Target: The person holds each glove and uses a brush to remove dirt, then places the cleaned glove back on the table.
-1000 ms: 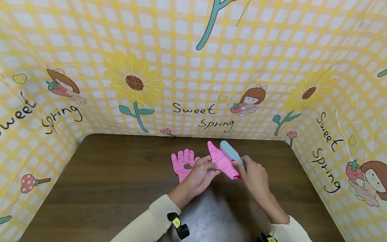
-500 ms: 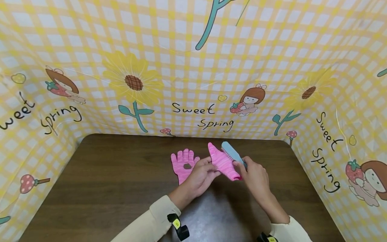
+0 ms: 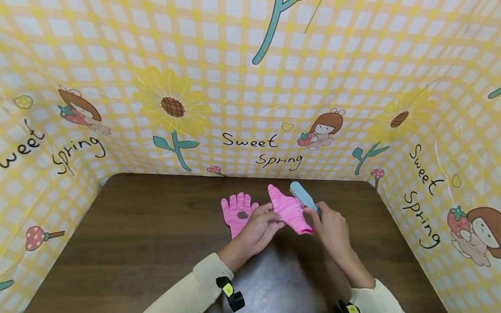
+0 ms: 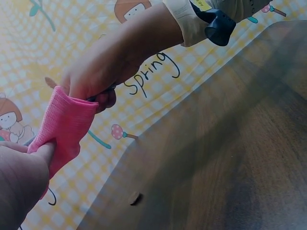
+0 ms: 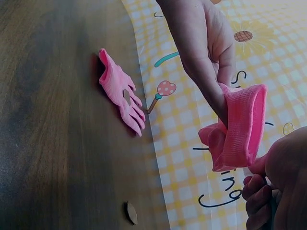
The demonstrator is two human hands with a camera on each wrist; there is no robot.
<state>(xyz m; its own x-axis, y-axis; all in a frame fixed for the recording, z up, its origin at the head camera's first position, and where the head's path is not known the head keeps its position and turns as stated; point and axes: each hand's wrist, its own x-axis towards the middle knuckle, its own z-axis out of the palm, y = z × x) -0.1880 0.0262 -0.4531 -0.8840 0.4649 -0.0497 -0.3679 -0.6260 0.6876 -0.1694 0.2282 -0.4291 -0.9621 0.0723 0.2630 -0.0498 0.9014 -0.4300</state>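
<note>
My left hand (image 3: 259,229) pinches a pink knit glove (image 3: 288,213) between thumb and fingers, raised over the table. Its cuff opening points down toward my right side. A light blue brush (image 3: 303,195) is in my right hand (image 3: 333,229), gripped by the handle, its bristles facing the glove and right at its upper edge. In the left wrist view the glove's cuff (image 4: 72,115) hides most of the brush. Left of my left hand a second pink glove (image 3: 235,221) lies flat with fingers spread, a dark brown oval spot on its palm, partly covered by that hand.
The dark wooden table (image 3: 148,234) is enclosed at the back and sides by a yellow checked cloth (image 3: 242,100). A small brown leaf-shaped piece (image 5: 130,213) lies on the table in the right wrist view, apart from the flat glove.
The brush in my right hand has shifted a little to the right along the held glove's edge. The held glove has tipped slightly downward; the flat glove has stayed put.
</note>
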